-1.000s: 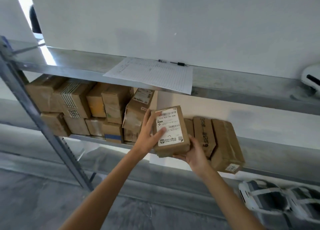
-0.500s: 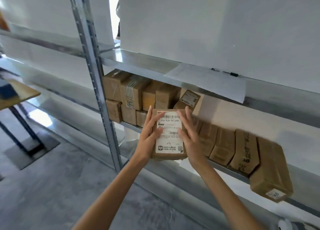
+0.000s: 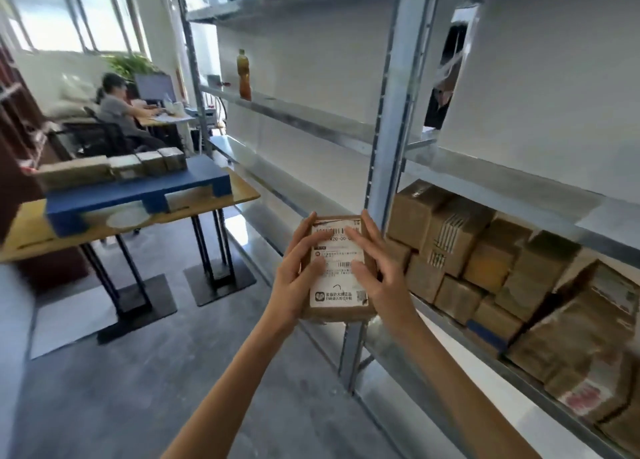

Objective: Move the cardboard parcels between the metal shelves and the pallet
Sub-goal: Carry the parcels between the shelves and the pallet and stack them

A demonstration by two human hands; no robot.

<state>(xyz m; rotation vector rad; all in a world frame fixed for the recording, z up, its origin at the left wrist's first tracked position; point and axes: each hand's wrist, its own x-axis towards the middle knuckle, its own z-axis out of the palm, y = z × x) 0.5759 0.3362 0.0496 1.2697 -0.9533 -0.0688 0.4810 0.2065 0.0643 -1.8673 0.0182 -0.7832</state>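
Now we hold the parcel [image 3: 337,311], left hand [image 3: 294,285] gripping its edge, right hand [image 3: 386,282] pressing flat on its label [image 3: 341,251], the pallet [image 3: 138,192] well to their left.

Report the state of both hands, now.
Left hand: grips the cardboard parcel by its left edge, thumb on the label.
Right hand: open, straight fingers pressing on the same parcel's label.
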